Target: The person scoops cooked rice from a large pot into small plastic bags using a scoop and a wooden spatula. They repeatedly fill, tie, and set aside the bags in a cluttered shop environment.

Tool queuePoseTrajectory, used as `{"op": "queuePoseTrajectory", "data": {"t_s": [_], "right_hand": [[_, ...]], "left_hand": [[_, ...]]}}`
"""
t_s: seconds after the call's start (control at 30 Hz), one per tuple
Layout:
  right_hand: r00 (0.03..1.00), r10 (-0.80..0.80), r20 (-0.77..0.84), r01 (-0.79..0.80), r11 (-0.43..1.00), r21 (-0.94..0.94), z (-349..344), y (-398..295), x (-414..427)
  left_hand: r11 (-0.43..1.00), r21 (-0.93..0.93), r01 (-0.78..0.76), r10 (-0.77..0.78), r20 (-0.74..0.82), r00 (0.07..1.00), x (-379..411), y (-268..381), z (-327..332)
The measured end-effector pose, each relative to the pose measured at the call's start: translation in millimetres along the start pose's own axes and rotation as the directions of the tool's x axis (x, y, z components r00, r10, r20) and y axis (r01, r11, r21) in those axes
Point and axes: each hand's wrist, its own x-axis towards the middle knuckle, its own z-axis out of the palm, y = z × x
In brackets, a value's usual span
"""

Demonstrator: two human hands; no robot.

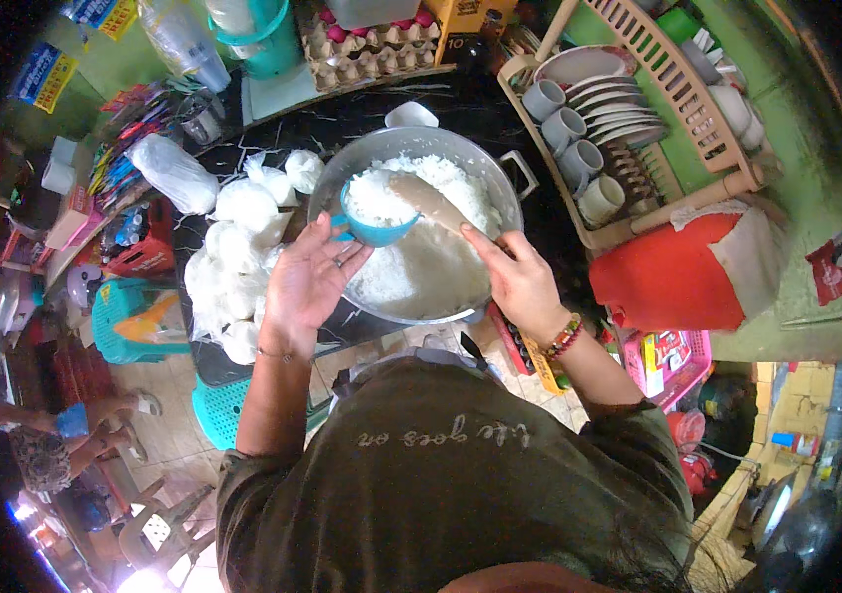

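A large round metal pot (pixel 421 304) of cooked white rice (pixel 465 178) stands on the black marbled table (pixel 206 370). Over the pot's near left part, my left hand (pixel 313 278) holds a blue plastic cup (pixel 380 235) by its handle side; the cup is heaped with rice. My right hand (pixel 514 270) grips a wooden rice paddle (pixel 432 200), whose blade lies against the rice at the cup's top. Left of the pot, several tied clear plastic bags of rice (pixel 232 248) are piled together. A pale container (pixel 411 115) sits behind the pot.
At the right stands a beige dish rack (pixel 584 230) with mugs and plates, beside a red container (pixel 665 278). Egg trays (pixel 369 55) and a teal bucket (pixel 269 44) line the back. Teal stools (pixel 221 411) are at the left, and another person (pixel 43 452) is farther off.
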Motion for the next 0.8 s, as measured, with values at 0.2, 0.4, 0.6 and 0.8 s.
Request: {"op": "queuePoseTrajectory", "data": {"t_s": [0.2, 0.4, 0.6, 0.8], "right_hand": [[0.963, 0.266, -0.035, -0.229, 0.884, 0.408, -5.4, 13.2, 13.6], [0.67, 0.385, 0.635, -0.731, 0.191, 0.655, 5.3, -15.0, 35.5], [0.695, 0.263, 0.669, -0.702, 0.448, 0.553, -21.5, 11.1, 43.7], [0.841, 0.321, 0.435, -0.522, 0.692, 0.499, 1.8, 10.6, 54.7]], "left_hand": [[0.969, 0.103, -0.225, 0.209, 0.147, 0.967, -9.7, 19.0, -10.6], [0.938, 0.214, -0.274, 0.26, 0.089, 0.961, -3.0, 1.7, -10.1], [0.884, 0.368, -0.288, 0.304, 0.016, 0.952, -1.1, -5.5, -13.2], [0.812, 0.519, -0.267, 0.292, 0.035, 0.956, -0.4, -5.9, -4.5]]}}
